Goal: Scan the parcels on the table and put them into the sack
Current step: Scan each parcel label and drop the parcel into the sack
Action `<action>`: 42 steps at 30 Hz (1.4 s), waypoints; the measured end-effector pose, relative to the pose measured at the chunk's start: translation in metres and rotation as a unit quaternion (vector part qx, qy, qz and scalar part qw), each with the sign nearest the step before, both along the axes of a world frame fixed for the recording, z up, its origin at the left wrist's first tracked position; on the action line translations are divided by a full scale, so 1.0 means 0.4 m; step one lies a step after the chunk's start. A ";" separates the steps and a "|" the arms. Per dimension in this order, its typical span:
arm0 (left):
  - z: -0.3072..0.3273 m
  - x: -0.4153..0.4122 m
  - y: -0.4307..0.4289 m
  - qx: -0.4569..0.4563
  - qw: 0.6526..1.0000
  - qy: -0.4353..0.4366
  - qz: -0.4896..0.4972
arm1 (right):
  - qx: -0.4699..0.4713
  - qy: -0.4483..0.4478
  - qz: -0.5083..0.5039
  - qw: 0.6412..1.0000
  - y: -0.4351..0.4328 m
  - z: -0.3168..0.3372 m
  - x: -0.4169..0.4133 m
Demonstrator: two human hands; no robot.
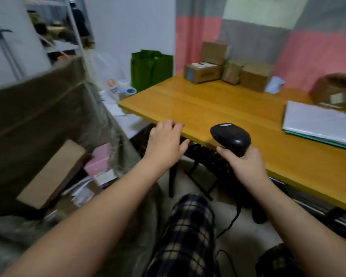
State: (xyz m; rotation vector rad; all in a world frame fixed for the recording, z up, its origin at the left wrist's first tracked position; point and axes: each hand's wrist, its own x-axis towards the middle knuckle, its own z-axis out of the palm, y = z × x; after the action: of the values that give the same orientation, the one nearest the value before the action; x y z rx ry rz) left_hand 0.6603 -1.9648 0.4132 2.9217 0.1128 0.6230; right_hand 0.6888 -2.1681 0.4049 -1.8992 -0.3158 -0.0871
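My right hand grips the handle of a black barcode scanner at the near edge of the wooden table. My left hand hovers empty with relaxed fingers by the table's near left edge. Several brown cardboard parcels are stacked at the table's far side. A white flat mailer lies at the right, with a blurred brown parcel behind it. The large olive-grey sack stands open at the left, holding a cardboard box, a pink parcel and white packets.
A green bag and a white plastic bag stand beyond the table's left end. Metal shelving lines the far left wall. The scanner's cable hangs down to the floor beside my checked trouser leg.
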 end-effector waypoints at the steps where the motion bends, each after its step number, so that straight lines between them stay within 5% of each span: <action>1: 0.007 0.024 -0.052 -0.004 1.000 0.000 -0.025 | 0.010 -0.005 -0.028 1.000 -0.054 0.009 0.009; 9: -0.007 0.240 -0.418 -0.074 0.978 0.080 -0.179 | 0.062 0.028 -0.214 0.974 -0.419 0.052 0.069; 14: -0.008 0.375 -0.574 -0.071 0.962 0.094 -0.245 | 0.123 0.113 -0.232 0.958 -0.517 0.045 0.083; 19: 0.018 0.496 -0.689 -0.009 0.947 0.129 -0.295 | 0.133 0.091 -0.255 0.953 -0.582 0.071 0.095; 27: 0.042 0.540 -0.711 0.159 0.944 0.104 -0.269 | 0.046 0.012 -0.328 0.943 -0.635 0.083 0.125; 38: 0.017 0.406 -0.600 0.178 0.930 0.061 -0.317 | -0.009 -0.037 -0.329 0.944 -0.599 0.067 0.111; 40: 0.026 0.396 -0.595 0.162 0.934 0.059 -0.313 | -0.008 -0.044 -0.333 0.942 -0.598 0.066 0.109; 42: 0.042 0.390 -0.589 0.024 0.955 0.053 -0.291 | -0.009 -0.042 -0.330 0.943 -0.599 0.065 0.109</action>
State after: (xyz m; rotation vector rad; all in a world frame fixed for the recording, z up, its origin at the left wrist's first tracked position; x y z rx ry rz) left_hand 0.8163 -2.2006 0.4301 2.8083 -0.7314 0.3709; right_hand 0.7323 -2.4077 0.4308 -1.9509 0.2772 -0.6160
